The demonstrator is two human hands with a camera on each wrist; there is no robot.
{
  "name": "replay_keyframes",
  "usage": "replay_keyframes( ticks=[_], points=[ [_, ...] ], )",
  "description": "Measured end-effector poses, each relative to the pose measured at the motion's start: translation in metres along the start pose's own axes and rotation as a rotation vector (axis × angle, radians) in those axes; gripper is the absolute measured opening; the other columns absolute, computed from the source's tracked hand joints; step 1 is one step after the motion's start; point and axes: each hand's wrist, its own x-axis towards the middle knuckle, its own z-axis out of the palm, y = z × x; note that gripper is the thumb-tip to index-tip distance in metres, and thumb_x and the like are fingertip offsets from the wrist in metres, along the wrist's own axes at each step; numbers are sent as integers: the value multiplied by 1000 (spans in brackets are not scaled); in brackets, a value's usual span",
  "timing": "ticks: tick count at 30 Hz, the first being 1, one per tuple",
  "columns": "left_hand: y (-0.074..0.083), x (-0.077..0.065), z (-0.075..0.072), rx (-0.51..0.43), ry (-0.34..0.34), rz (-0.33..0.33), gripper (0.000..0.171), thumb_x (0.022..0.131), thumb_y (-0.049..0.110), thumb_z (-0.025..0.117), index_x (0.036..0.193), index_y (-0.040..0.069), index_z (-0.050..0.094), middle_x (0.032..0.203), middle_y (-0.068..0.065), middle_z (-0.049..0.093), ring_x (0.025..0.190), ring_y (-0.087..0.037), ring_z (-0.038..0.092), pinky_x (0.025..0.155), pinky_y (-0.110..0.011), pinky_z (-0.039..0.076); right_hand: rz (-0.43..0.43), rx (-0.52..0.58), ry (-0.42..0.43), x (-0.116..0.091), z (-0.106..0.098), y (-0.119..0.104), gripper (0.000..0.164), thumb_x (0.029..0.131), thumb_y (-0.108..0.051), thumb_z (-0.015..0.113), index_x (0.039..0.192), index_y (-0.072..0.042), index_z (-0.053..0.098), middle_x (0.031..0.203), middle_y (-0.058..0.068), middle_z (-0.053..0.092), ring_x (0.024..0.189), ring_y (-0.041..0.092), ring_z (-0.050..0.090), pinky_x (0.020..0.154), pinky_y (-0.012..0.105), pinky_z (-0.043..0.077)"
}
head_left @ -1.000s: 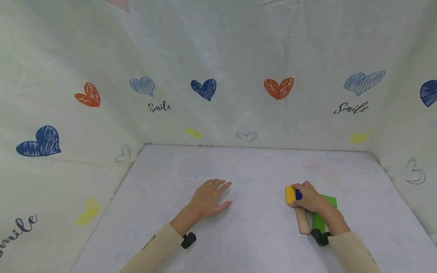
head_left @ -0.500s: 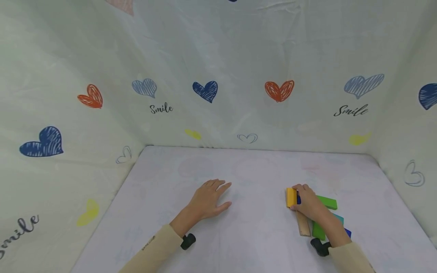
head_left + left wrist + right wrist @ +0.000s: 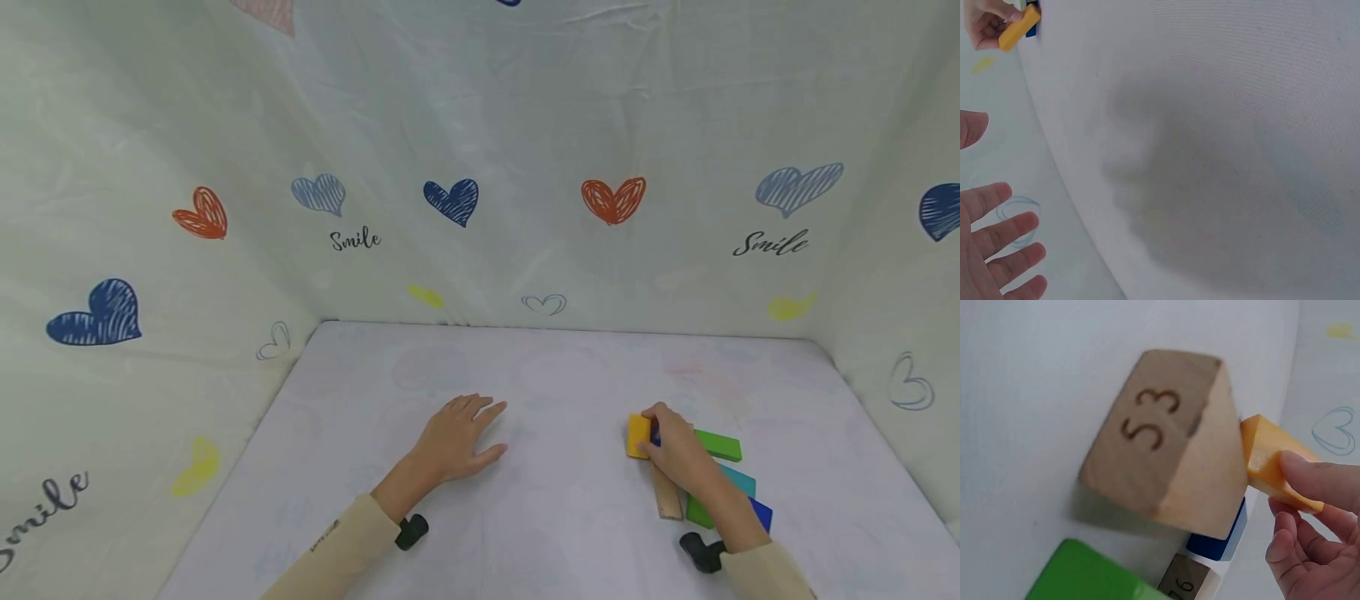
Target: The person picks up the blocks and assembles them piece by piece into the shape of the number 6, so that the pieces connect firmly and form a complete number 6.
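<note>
My right hand [image 3: 675, 450] pinches a yellow block [image 3: 637, 436] between thumb and fingers, at the far end of a plain wooden block [image 3: 666, 493]. In the right wrist view this wooden block [image 3: 1160, 419] shows the number 53 on its end, and the yellow block [image 3: 1266, 453] stands right at its other end. A dark blue block [image 3: 1217, 540] lies close beside them, partly covered by the hand in the head view. My left hand [image 3: 453, 440] is held over the table to the left, fingers spread, holding nothing; its shadow falls below it in the left wrist view.
Around the right forearm lie a green block [image 3: 717, 445], a second green block [image 3: 699, 513], a teal block [image 3: 738, 479] and a blue block [image 3: 762, 515]. Another numbered wooden block [image 3: 1185, 575] shows in the right wrist view. A heart-printed cloth wall [image 3: 525, 250] borders the white table [image 3: 540, 517].
The right forearm has shifted slightly, bringing the teal and blue blocks into sight. The yellow block stays almost in place within the fingers. The left hand has hardly moved.
</note>
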Motion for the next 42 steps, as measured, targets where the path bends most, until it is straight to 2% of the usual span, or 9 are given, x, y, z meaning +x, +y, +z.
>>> replay_keyframes(
  ticks=[4,7,14,20,26,35,42],
  points=[
    [0,-2,-1,-1,2,-4,58,89,54,46,137,21,45,134,-3,51,125,-22,46,105,-38,35,-28,64,41,2,0,-2,34,84,-3,64,113,4,48,94,13,57,80,20,52,69,32,48],
    [0,-3,0,-2,12,-2,58,89,54,46,137,21,46,134,-3,51,125,-22,46,105,-38,35,-65,104,80,2,-1,-6,30,84,-4,64,111,2,50,91,8,57,78,16,52,65,26,47],
    [-2,-5,0,-12,35,-2,57,89,53,48,136,20,47,132,-4,52,124,-22,47,103,-38,36,-80,192,145,4,-2,-25,28,86,-7,64,110,1,52,93,9,59,82,17,55,70,21,48],
    [-3,-5,2,-17,43,-5,56,90,52,48,135,19,47,132,-4,52,124,-22,46,104,-38,36,-51,326,146,14,5,-43,29,85,-9,65,109,1,52,95,12,59,83,18,56,69,15,46],
    [-5,-7,2,-20,58,-8,56,90,51,49,135,18,47,132,-4,52,125,-22,46,104,-37,36,-24,471,139,28,18,-61,27,85,-5,65,107,4,50,93,17,59,76,17,59,64,19,51],
    [-8,-10,0,-46,64,-26,56,90,49,50,136,17,47,133,-4,52,126,-23,46,104,-38,36,17,609,116,49,43,-81,25,84,0,63,105,4,51,92,19,60,76,21,63,70,31,54],
    [-11,-10,2,-52,54,-66,54,91,45,52,136,16,46,133,-5,52,125,-22,47,103,-37,38,51,733,85,59,62,-93,25,83,4,63,105,7,51,93,20,59,75,19,63,71,33,55]
  ],
)
